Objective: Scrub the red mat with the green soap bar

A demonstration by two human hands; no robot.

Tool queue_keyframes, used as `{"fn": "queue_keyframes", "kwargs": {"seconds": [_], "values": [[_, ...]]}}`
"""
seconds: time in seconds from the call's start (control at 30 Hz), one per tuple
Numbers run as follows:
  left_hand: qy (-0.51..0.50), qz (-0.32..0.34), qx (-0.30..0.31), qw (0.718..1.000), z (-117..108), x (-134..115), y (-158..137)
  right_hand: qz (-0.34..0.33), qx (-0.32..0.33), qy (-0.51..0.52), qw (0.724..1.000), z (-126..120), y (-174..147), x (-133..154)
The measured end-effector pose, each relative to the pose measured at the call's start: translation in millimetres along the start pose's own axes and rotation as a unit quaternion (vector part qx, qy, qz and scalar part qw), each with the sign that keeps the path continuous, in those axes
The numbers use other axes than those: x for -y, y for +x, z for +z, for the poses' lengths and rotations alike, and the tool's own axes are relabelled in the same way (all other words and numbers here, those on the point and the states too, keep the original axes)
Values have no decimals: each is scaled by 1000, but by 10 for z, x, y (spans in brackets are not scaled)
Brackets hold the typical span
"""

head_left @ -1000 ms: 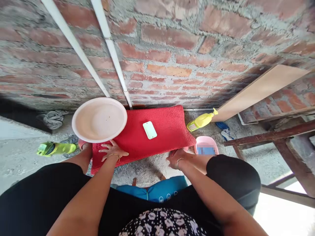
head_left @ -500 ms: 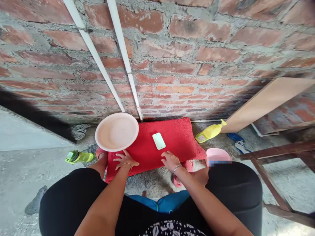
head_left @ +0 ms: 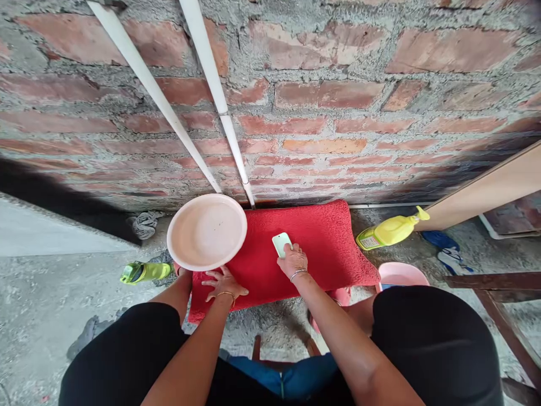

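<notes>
On the red towel point(head_left: 329, 248) lies a pale green, rounded flat piece point(head_left: 281, 243), phone-like in size; its exact kind I cannot make out. My right hand point(head_left: 293, 260) has its fingers closed about the near end, covering that part. My left hand point(head_left: 224, 283) rests flat on the towel's left part with fingers spread, holding nothing. Just beyond its fingertips sits a pale pink basin point(head_left: 207, 231), on the towel's far left corner, with small dark specks inside.
A yellow pump bottle point(head_left: 386, 232) lies tilted right of the towel, near a pink tub point(head_left: 403, 273). A green bottle point(head_left: 146, 272) lies left on the concrete floor. Behind stand a brick wall point(head_left: 329, 93) and white pipes point(head_left: 203, 51). A wooden frame point(head_left: 494, 281) is at right.
My right hand has moved forward onto the pale green piece and closed on its near end. My left hand stays spread on the towel. The view has shifted slightly.
</notes>
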State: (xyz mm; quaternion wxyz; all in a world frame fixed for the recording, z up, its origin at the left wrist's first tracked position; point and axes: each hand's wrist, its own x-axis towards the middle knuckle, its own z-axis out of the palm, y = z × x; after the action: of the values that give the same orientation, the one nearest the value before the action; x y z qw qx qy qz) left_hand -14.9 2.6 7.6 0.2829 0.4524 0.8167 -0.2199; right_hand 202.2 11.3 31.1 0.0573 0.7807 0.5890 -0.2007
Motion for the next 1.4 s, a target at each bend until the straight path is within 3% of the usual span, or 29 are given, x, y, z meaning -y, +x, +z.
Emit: {"fn": "queue_keyframes", "kwargs": {"seconds": [0.13, 0.23, 0.3, 0.4, 0.5, 0.57, 0.6, 0.67, 0.73, 0.8, 0.87, 0.93, 1.0, 1.1, 1.2, 1.27, 1.33, 1.4], "values": [[8, 7, -3, 1000, 6, 11, 6, -62, 1, 16, 998, -33, 95, 106], [14, 15, -10, 1000, 11, 25, 17, -48, 20, 24, 998, -118, 147, -30], [12, 14, -13, 1000, 12, 32, 32, -2, 21, 27, 999, -195, 136, -322], [-2, 17, -20, 1000, 17, 39, 75, 103, -13, 40, 994, -306, -9, -1024], [-27, 35, -25, 999, 41, 53, 143, 243, -46, 88, 965, -375, -274, -1734], [-35, 44, -31, 998, 72, 71, 193, 313, -75, 117, 940, -380, -434, -1978], [-35, 47, -36, 998, 90, 83, 216, 328, -91, 129, 931, -369, -494, -1992], [-36, 53, -44, 997, 129, 108, 258, 296, -110, 144, 938, -314, -574, -1791], [-37, 60, -50, 996, 161, 126, 290, 187, -94, 140, 968, -216, -629, -1357], [-36, 63, -54, 996, 178, 133, 309, 47, -31, 106, 993, -86, -693, -850], [-31, 60, -57, 996, 174, 126, 314, -70, 16, 69, 995, 54, -768, -459], [-28, 59, -57, 996, 154, 113, 311, -126, 39, 49, 990, 167, -832, -325], [-26, 60, -53, 996, 129, 99, 302, -98, 46, 53, 993, 221, -874, -491], [-17, 55, -42, 997, 106, 90, 282, 53, 21, 84, 995, 167, -919, -1116], [-17, 59, -46, 997, 103, 96, 239, 216, -24, 111, 970, 17, -959, -1710], [-18, 68, -51, 996, 95, 98, 194, 284, -42, 119, 951, -62, -972, -1834], [-12, 64, -44, 997, 73, 87, 145, 263, -49, 116, 957, -78, -988, -1672], [-4, 51, -27, 998, 38, 66, 97, 160, -28, 104, 981, -20, -1032, -1280]]}}
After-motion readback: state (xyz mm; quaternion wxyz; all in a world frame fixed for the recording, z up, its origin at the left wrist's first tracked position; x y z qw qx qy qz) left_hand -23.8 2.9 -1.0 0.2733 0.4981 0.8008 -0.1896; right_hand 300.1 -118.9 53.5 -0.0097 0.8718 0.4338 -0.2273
